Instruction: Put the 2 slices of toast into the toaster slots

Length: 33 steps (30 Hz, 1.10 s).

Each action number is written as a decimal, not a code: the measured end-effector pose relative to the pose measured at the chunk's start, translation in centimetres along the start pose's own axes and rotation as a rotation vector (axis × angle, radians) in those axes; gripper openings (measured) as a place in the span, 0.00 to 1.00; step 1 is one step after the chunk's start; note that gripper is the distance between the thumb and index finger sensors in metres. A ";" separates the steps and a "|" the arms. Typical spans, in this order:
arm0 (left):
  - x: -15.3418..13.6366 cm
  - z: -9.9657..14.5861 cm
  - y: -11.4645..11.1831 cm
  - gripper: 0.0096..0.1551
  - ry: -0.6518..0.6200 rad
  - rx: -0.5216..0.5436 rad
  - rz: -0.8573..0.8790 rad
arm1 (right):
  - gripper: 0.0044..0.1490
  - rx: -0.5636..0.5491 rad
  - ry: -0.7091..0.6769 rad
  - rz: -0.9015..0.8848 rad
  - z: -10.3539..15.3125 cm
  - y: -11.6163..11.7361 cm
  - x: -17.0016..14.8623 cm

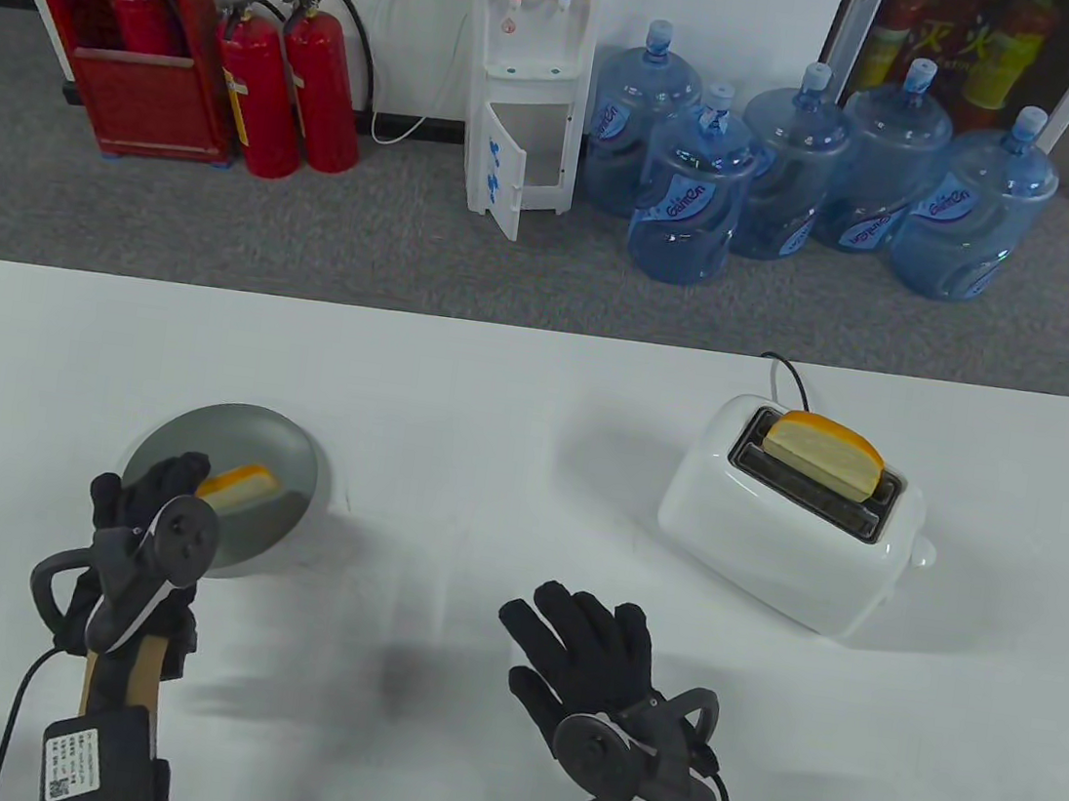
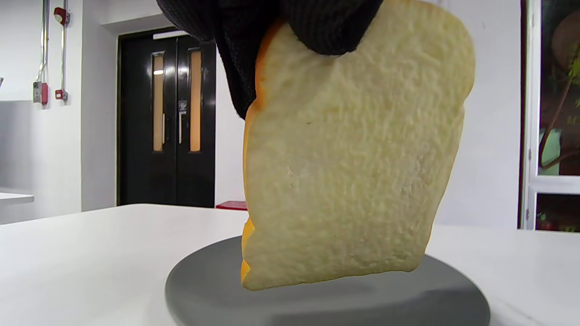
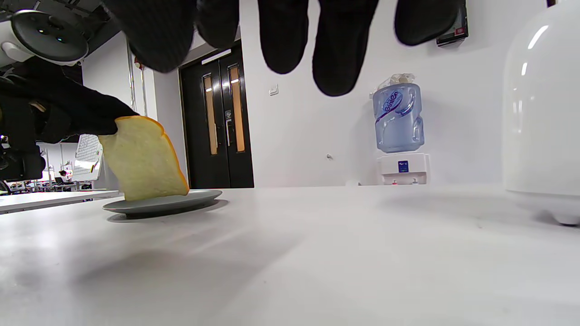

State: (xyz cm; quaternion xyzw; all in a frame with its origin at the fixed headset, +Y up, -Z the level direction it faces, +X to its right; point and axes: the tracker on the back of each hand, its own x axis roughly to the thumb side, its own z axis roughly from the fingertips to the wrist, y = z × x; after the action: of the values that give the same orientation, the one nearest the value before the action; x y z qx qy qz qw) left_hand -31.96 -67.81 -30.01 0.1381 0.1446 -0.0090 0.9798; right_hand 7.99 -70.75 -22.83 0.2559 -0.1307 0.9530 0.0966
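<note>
Your left hand (image 1: 149,507) pinches the top edge of a pale slice of toast with an orange crust (image 2: 349,154) and holds it upright over the round grey plate (image 1: 290,462) at the near left of the table; in the left wrist view its lower edge hangs just clear of the plate, though the right wrist view cannot settle whether a corner touches. Your right hand (image 1: 594,659) hovers above the bare table near the middle, fingers (image 3: 337,54) straight and spread, grasping nothing.

The glossy white two-slot toaster (image 1: 787,537) sits at the far right of the table, well apart from the plate, its cord trailing off the back edge. A second slice of toast (image 1: 823,450) stands in the farther slot, its top half sticking out; the nearer slot holds nothing.

The surface is a smooth white table (image 1: 513,417) with rounded far corners, and soft shadows fall under both your hands. Beyond it lies grey carpet. Against the white back wall stand a red extinguisher cabinet (image 1: 120,36), two red fire extinguishers (image 1: 290,93), a white water dispenser (image 1: 528,75) with its lower door open, and five blue water jugs (image 1: 800,180). The wrist views show black double doors (image 3: 222,127) with narrow glass panels.
</note>
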 end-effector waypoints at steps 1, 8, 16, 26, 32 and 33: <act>0.0 0.0 0.1 0.27 -0.005 0.000 0.005 | 0.40 0.000 0.000 0.000 0.0 0.0 0.0; 0.4 0.9 1.1 0.26 -0.063 0.050 0.051 | 0.42 -0.009 -0.021 0.003 0.1 -0.1 0.2; 0.9 2.0 1.1 0.25 -0.133 0.098 0.079 | 0.45 -0.027 -0.046 0.025 0.3 -0.1 0.6; 1.6 3.0 1.5 0.24 -0.199 0.111 0.128 | 0.47 -0.027 -0.045 0.029 0.3 -0.1 0.5; 2.9 3.9 2.5 0.24 -0.262 0.132 0.158 | 0.52 -0.008 -0.061 0.028 0.3 -0.1 0.6; 3.3 4.1 2.6 0.24 -0.277 0.137 0.158 | 0.53 -0.011 -0.064 0.025 0.3 -0.1 0.7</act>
State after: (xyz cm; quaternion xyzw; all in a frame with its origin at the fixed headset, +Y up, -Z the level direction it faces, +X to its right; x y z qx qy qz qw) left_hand -27.49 -66.36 -26.45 0.2127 -0.0043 0.0391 0.9763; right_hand 7.57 -70.63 -22.21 0.2841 -0.1421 0.9447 0.0819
